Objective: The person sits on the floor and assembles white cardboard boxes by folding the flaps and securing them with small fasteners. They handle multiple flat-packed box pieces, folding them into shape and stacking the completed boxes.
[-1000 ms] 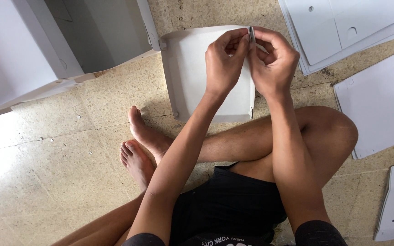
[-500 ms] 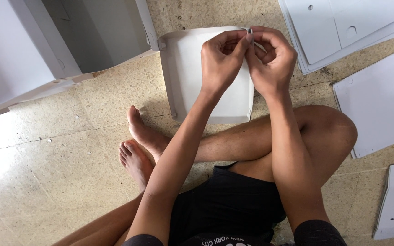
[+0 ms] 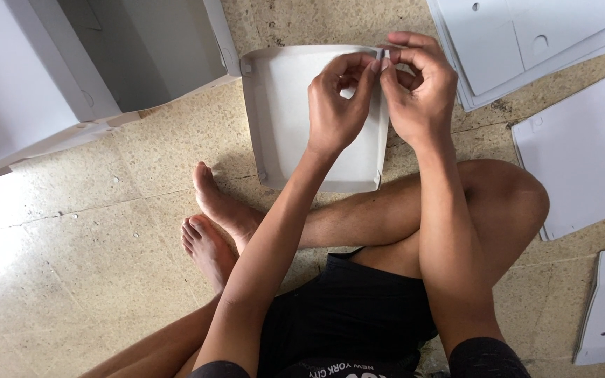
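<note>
Left hand point(image 3: 337, 105) and right hand point(image 3: 418, 91) both pinch closed on the far right corner of a shallow white folded cardboard tray point(image 3: 288, 112) lying on the speckled stone floor point(image 3: 106, 231); flat white cardboard sheets point(image 3: 582, 154) nearby.

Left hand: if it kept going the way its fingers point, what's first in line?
Likely the far rim corner of the white folded cardboard tray that the left hand pinches; beyond that, bare beige floor. Depth unclear.

Both hands point(image 3: 383, 94) slightly higher
</note>
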